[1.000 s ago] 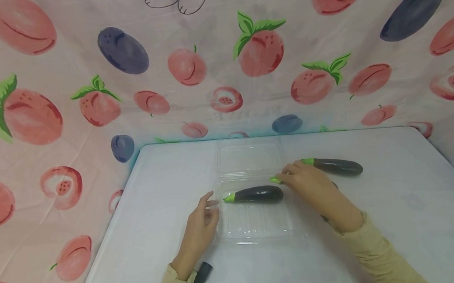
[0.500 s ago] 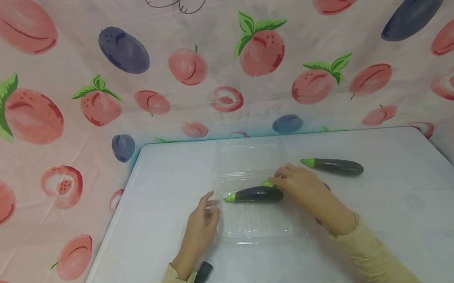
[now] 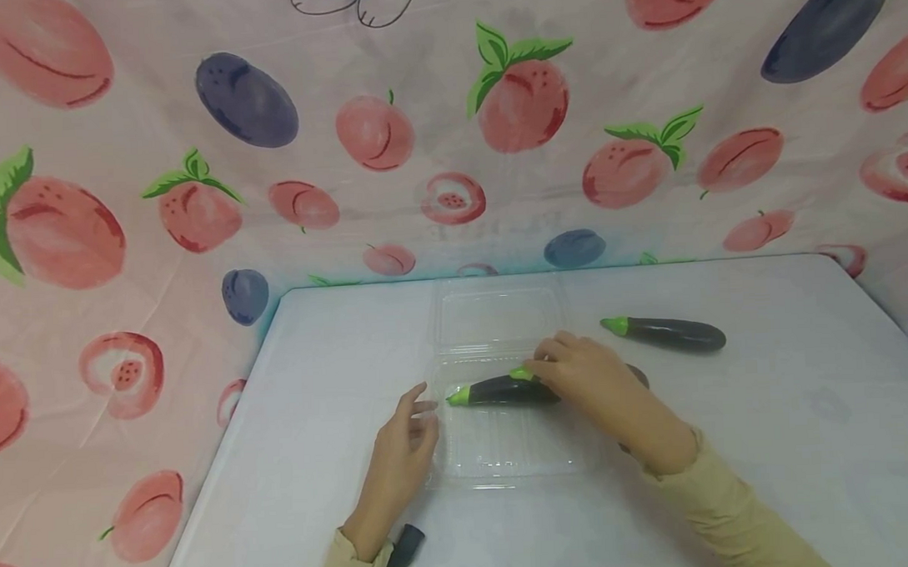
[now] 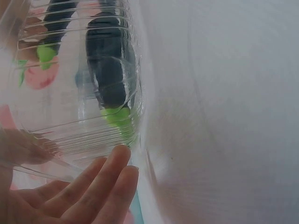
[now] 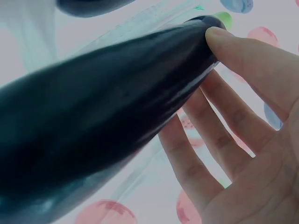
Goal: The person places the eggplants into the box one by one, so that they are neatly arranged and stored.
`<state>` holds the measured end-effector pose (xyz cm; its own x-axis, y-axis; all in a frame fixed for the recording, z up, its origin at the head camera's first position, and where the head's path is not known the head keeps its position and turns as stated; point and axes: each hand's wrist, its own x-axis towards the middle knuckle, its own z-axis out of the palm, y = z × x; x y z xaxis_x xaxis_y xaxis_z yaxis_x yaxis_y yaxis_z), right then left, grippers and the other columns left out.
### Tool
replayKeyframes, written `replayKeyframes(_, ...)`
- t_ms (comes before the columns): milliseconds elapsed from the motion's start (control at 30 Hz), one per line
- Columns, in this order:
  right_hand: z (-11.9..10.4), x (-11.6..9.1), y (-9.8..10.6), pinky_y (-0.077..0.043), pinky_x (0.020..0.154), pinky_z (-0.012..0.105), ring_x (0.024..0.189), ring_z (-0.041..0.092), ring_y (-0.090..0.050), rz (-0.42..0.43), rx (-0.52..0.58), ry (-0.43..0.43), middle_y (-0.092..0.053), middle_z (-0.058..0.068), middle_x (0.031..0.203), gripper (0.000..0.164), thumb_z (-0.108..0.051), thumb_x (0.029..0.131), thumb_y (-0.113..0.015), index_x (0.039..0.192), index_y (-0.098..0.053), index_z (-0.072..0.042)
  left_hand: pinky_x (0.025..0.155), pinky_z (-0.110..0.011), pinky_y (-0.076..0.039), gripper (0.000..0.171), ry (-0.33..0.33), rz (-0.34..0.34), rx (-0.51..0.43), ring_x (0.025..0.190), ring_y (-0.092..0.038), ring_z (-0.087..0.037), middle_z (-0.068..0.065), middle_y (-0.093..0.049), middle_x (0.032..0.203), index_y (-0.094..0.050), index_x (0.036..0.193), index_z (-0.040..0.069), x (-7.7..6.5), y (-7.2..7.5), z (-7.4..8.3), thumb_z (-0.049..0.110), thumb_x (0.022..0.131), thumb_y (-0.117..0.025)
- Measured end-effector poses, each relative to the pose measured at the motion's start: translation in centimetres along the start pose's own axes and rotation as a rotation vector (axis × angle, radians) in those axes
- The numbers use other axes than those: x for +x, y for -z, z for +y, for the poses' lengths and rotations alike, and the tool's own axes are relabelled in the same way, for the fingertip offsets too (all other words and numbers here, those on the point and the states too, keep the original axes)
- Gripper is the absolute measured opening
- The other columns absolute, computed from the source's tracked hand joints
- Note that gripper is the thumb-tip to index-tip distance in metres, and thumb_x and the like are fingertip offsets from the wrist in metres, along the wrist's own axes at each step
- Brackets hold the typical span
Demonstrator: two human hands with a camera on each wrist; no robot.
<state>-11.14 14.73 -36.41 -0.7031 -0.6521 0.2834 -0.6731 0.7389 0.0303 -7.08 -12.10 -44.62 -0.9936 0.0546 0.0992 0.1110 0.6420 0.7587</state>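
A clear plastic clamshell box [image 3: 509,473] lies open on the white table, its lid folded back. One dark eggplant [image 3: 488,392] with a green cap rests in its base, cap to the left. My right hand [image 3: 588,383] pinches a second eggplant [image 5: 112,93] near its cap, thumb on one side and fingers on the other, above the box's right part. The hand hides much of it in the head view. My left hand [image 3: 400,448] is at the box's left wall, fingers [image 4: 100,186] fairly straight beside the ribbed plastic.
A third eggplant [image 3: 673,333] lies to the right of the lid [image 3: 500,319]. A small black object [image 3: 406,546] shows beside the left wrist. Fruit-print cloth [image 3: 449,150] stands behind the white table [image 3: 767,439].
My right hand has moved left with the eggplant, bringing its cap over the one in the box. The left hand stays in place.
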Motion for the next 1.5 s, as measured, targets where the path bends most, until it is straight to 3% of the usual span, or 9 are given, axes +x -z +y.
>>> replayKeyframes(200, -0.4, 0.4, -0.3, -0.057, 0.078, 0.033, 0.092, 0.021, -0.063, 0.028, -0.011, 0.03, -0.069, 0.003, 0.096, 0.032, -0.004, 0.076, -0.084, 0.105, -0.076, -0.012, 0.09, -0.042, -0.058, 0.046, 0.014, -0.003, 0.006, 0.104, -0.069, -0.025, -0.009, -0.067, 0.124, -0.045, 0.145, 0.012, 0.0, 0.0, 0.1, 0.015, 0.101, -0.055)
replayKeyframes(500, -1.0, 1.0, -0.4, -0.058, 0.083, 0.034, 0.095, 0.021, -0.064, -0.023, -0.035, 0.041, -0.069, 0.003, 0.099, 0.038, 0.0, 0.074, -0.083, 0.109, -0.075, -0.012, 0.089, -0.043, -0.058, 0.046, 0.013, -0.004, 0.011, 0.105, -0.07, -0.025, -0.009, -0.067, 0.125, -0.045, 0.145, 0.012, 0.0, 0.0, 0.2, 0.015, 0.1, -0.055)
replayKeyframes(833, -1.9, 1.6, -1.0, -0.057, 0.081, 0.035, 0.092, 0.021, -0.063, 0.041, -0.06, 0.1, -0.069, 0.003, 0.095, 0.031, -0.002, 0.075, -0.082, 0.103, -0.077, -0.014, 0.089, -0.041, -0.058, 0.046, 0.003, -0.001, 0.009, 0.104, -0.07, -0.025, -0.009, -0.068, 0.124, -0.045, 0.145, 0.011, 0.0, 0.0, 0.0, 0.015, 0.1, -0.055)
replayKeyframes(1233, -3.4, 2.1, -0.9, -0.057, 0.088, 0.037, 0.098, 0.019, -0.061, -0.08, -0.057, 0.057, -0.068, 0.001, 0.101, 0.034, -0.005, 0.079, -0.081, 0.11, -0.076, -0.018, 0.087, -0.04, -0.059, 0.046, -0.016, 0.001, 0.015, 0.102, -0.07, -0.024, -0.009, -0.068, 0.123, -0.044, 0.145, 0.01, 0.0, 0.0, 0.0, 0.014, 0.1, -0.055)
replayKeyframes(1500, -4.0, 2.3, -0.9, -0.056, 0.087, 0.034, 0.097, 0.018, -0.06, -0.089, -0.05, 0.076, -0.067, -0.001, 0.102, 0.035, -0.007, 0.079, -0.082, 0.112, -0.075, -0.018, 0.087, -0.041, -0.059, 0.046, -0.005, -0.007, 0.014, 0.103, -0.07, -0.025, -0.009, -0.067, 0.124, -0.044, 0.145, 0.012, 0.0, -0.1, 0.0, 0.015, 0.101, -0.055)
